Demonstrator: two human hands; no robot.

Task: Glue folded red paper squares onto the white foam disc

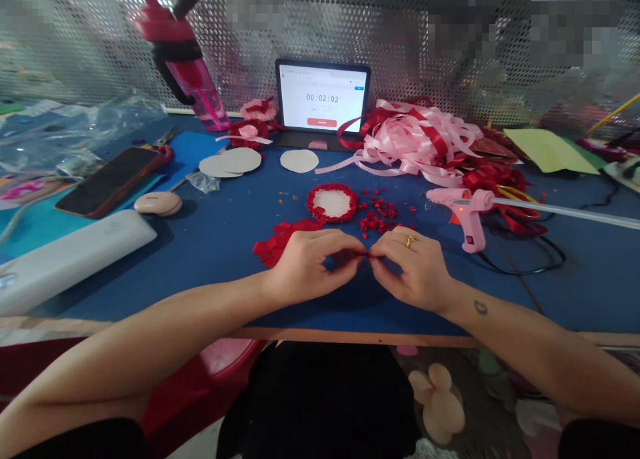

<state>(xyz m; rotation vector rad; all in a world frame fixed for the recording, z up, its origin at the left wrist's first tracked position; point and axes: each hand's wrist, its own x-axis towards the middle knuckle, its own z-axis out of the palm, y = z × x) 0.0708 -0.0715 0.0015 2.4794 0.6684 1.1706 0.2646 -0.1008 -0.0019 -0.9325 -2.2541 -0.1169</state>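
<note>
My left hand [316, 262] and my right hand [413, 266] meet fingertip to fingertip above the blue table, both pinching a small red piece [367, 254], perhaps paper or ribbon. Most of that piece is hidden by the fingers. Beside and partly under my left hand lies a pile of flat red pieces [280, 240]. Beyond my right hand are scattered small folded red bits [379, 216]. Just past both hands rests a white disc [333, 204] with a ring of red bits [311, 204] around its rim.
A pink glue gun [470, 212] with its cord lies at right. Behind are white discs [299, 160], a heap of pink and red ribbon [410, 139] and a tablet [323, 99] showing a timer. Left are a phone [110, 179], a long white device [80, 256] and a pink bottle [187, 66].
</note>
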